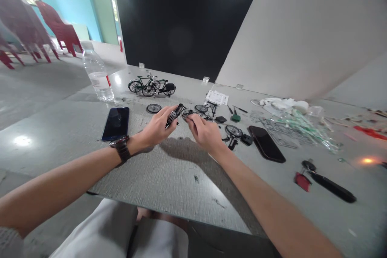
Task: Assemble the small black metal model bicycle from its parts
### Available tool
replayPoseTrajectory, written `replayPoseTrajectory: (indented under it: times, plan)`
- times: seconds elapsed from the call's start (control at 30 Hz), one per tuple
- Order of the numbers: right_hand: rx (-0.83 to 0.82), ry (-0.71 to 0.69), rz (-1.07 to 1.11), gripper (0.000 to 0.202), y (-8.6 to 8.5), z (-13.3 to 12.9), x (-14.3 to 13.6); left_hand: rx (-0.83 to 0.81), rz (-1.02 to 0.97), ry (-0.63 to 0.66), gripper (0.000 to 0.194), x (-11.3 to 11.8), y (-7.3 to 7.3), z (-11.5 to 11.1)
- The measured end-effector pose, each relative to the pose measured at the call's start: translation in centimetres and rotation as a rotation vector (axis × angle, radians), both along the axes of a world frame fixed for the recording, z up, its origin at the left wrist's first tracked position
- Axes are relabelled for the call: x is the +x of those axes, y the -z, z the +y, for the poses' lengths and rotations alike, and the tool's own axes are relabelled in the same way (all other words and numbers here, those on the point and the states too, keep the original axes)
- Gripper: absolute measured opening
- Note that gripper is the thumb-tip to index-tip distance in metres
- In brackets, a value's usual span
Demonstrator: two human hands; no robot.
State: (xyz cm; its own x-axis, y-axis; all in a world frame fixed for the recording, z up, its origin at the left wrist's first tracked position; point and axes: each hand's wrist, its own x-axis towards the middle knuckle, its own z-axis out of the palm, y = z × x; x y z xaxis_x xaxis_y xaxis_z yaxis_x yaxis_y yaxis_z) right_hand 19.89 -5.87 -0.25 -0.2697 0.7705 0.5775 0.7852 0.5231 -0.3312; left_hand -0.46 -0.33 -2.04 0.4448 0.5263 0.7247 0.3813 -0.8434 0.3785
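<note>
Over the middle of the grey table, my left hand [160, 124] is closed around a small black model bicycle frame [174, 115] with silvery parts. My right hand [205, 131] is closed beside it, thumb and fingers pinching a small dark part [187, 113] at the frame's end; its exact kind is too small to make out. A loose spoked wheel [153, 108] lies just left of my left hand. Past my right fingers are another wheel [201, 108] and dark bicycle pieces. Nearer my right wrist lie a wheel [234, 131] and a black part [246, 140].
Two assembled model bicycles [151, 85] stand at the back. A water bottle [98, 76] and a phone [115, 124] are on the left. Rightward lie a paper sheet [217, 97], another phone [266, 144], clear plastic wrapping [314, 127] and keys with a black fob [331, 185].
</note>
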Motion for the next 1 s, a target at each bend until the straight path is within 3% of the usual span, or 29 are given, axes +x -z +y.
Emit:
replayPoseTrajectory:
  times: [0.17,0.33,0.43,0.7,0.9,1.0]
  plan:
    - [-0.104,-0.024,0.291,0.028,0.2,-0.5,-1.4,0.026,-0.029,0.014,0.041,-0.1,0.0,-0.3]
    - [-0.542,-0.128,0.861,0.035,-0.5,-0.6,-2.5,0.033,-0.024,0.034,0.044,-0.4,-0.2,-0.1]
    - [-0.698,-0.190,1.029,0.037,-0.5,-0.3,-2.4,0.016,0.037,0.049,0.047,-0.7,-0.8,0.0]
    - [-0.598,-0.086,1.158,0.050,1.0,0.7,-2.4,-0.033,0.242,0.173,0.069,-1.4,-1.0,0.6]
    - [-0.649,-0.116,1.163,0.052,1.4,0.8,-2.4,-0.014,0.320,0.264,0.059,-1.2,-0.7,0.5]
    - [-0.634,-0.056,1.171,0.056,1.7,1.2,-1.9,-0.012,0.347,0.334,0.068,-1.4,-1.4,0.4]
